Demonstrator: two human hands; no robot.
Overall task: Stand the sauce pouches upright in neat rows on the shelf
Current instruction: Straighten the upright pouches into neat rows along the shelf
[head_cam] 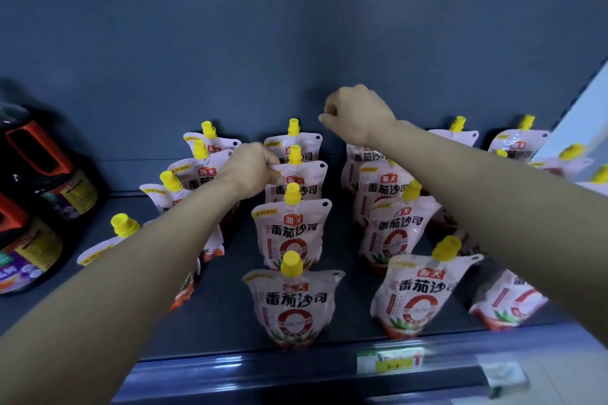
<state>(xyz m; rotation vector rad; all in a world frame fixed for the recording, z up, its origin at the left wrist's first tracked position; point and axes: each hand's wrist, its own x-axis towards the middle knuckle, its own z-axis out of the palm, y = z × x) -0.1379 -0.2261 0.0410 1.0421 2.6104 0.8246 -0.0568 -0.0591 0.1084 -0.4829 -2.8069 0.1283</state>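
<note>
Pink sauce pouches with yellow caps stand in rows on the dark shelf (230, 316). My left hand (253, 168) pinches the top left corner of the second pouch from the back (301, 179) in the middle row. In front of that one stand two upright pouches (292, 230) (294, 302). My right hand (357, 115) is a curled fist hovering over the back of the right-hand row (383, 189); nothing shows in its fingers. My left forearm covers part of the left row (172, 182). One pouch (508, 299) leans tilted at the front right.
Dark oil jugs with red handles (52, 171) (26, 256) stand at the left end. More pouches (457, 133) (523, 138) stand at the back right beside a white side panel (585, 115). A price label (388, 362) sits on the shelf's front rail.
</note>
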